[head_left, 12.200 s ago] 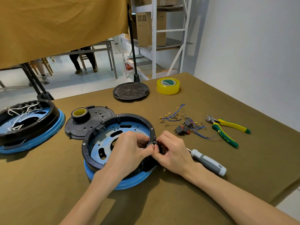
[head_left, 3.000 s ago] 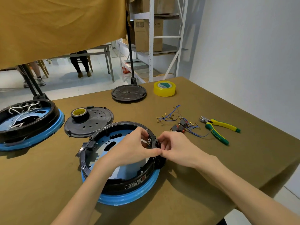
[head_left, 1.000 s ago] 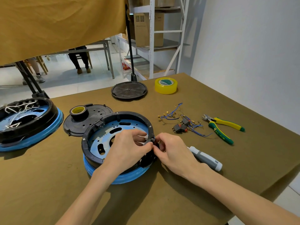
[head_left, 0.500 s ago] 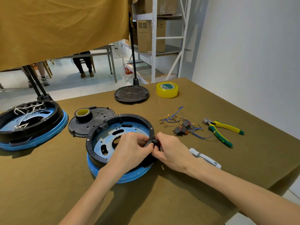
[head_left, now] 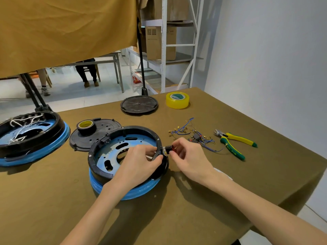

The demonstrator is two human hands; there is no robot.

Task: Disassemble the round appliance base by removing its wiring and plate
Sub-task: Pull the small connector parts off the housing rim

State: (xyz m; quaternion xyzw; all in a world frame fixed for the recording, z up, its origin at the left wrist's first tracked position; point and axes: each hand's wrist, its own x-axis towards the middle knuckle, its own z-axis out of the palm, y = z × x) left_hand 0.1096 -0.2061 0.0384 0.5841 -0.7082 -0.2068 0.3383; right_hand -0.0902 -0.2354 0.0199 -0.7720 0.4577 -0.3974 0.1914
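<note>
The round appliance base (head_left: pixel 99 154), a black ring on a blue rim with a blue metal plate (head_left: pixel 113 149) inside, lies in front of me. My left hand (head_left: pixel 139 165) grips the ring's right edge, thumb outside and fingers inside. My right hand (head_left: pixel 189 156) pinches a small black and red switch (head_left: pixel 169 149) just outside that edge, clear of the ring. A heap of removed blue wires and switches (head_left: pixel 194 137) lies to the right.
A second base with white wiring (head_left: pixel 30 137) sits at far left. Behind are a black cover (head_left: pixel 106 128) carrying a tape roll (head_left: pixel 86 125), a black disc (head_left: pixel 139 104) and yellow tape (head_left: pixel 177 100). Pliers (head_left: pixel 235 144) lie right. A screwdriver handle (head_left: pixel 223 173) shows under my right forearm.
My right hand has drawn the switch out of the ring's right edge and moved slightly right. My left hand keeps holding the ring.
</note>
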